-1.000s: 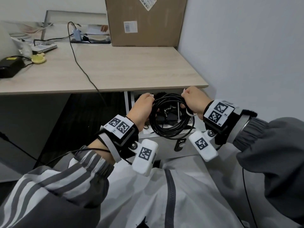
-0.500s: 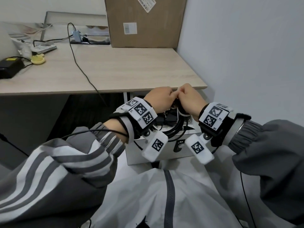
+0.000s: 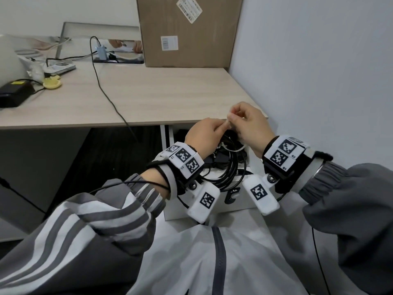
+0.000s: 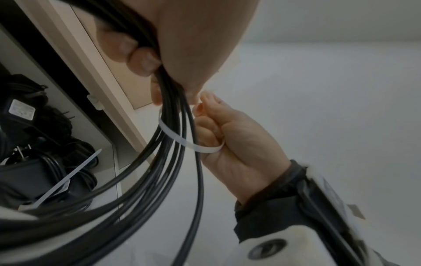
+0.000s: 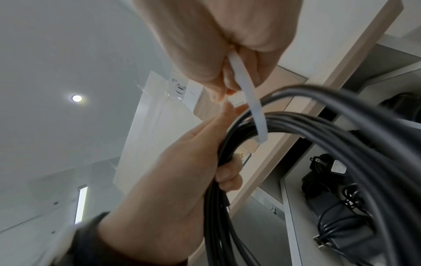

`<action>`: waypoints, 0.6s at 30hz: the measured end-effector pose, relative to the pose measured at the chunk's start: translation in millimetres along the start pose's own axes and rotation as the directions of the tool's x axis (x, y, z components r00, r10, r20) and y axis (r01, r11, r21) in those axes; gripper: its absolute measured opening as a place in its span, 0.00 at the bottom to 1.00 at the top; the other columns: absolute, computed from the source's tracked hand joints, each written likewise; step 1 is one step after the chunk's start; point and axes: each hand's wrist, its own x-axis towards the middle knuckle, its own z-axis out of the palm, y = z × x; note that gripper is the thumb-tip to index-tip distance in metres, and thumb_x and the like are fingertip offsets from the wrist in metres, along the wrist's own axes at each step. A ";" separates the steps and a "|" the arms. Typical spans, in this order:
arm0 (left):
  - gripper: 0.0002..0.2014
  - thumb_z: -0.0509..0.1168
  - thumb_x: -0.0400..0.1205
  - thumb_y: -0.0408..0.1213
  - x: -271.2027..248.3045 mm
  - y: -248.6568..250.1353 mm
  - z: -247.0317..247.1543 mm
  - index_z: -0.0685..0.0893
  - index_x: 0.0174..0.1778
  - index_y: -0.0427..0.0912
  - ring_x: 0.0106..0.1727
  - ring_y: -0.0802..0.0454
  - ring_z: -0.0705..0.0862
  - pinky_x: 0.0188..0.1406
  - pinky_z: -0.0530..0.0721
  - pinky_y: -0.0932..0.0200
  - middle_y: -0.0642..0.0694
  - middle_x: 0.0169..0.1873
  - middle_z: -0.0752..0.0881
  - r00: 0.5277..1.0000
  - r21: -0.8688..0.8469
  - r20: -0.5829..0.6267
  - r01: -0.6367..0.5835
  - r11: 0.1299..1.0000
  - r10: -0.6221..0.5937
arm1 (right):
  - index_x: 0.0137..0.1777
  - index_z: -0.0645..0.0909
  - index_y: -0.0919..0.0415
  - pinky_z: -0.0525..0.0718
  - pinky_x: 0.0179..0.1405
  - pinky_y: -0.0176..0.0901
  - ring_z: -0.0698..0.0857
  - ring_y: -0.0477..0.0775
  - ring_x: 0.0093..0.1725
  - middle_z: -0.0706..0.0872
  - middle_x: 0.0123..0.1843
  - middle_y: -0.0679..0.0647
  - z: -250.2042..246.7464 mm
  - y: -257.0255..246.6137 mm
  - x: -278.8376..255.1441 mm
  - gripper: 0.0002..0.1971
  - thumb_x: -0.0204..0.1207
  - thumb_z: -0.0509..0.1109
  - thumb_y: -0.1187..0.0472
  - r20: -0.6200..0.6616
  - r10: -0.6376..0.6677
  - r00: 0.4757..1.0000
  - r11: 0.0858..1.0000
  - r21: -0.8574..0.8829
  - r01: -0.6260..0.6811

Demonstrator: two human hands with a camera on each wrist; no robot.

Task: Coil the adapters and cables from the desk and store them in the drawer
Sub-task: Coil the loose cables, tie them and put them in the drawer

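- The coiled black cable hangs over the open drawer, below the front edge of the desk, its loops drooping toward the adapters already lying inside
- The left hand is clenched round the gathered strands at the top of the coil; the left wrist view shows its fingers curled about the bundle
- The right hand pinches a white zip tie looped around those strands, right beside the left hand's grip
- The two hands' fingertips meet above the coil, at the tie's ends
- The relation that counts: the bundle runs downward out of the left fist, and the tie crosses it just below that fist, so cinching would mean drawing the tail away across the strands
- The loop looks slack, so I judge the tie not yet tightened
- A second white tie lies in the drawer
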 end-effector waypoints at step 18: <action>0.11 0.58 0.83 0.38 2.4 -17.0 3.8 0.86 0.43 0.50 0.38 0.46 0.87 0.40 0.88 0.46 0.51 0.38 0.89 0.958 -0.159 -0.182 0.196 0.968 -0.224 | 0.42 0.79 0.55 0.70 0.30 0.38 0.79 0.46 0.31 0.81 0.38 0.50 -19.4 -6.9 -24.3 0.11 0.82 0.64 0.50 0.234 0.439 0.868 0.897 -0.171 -0.407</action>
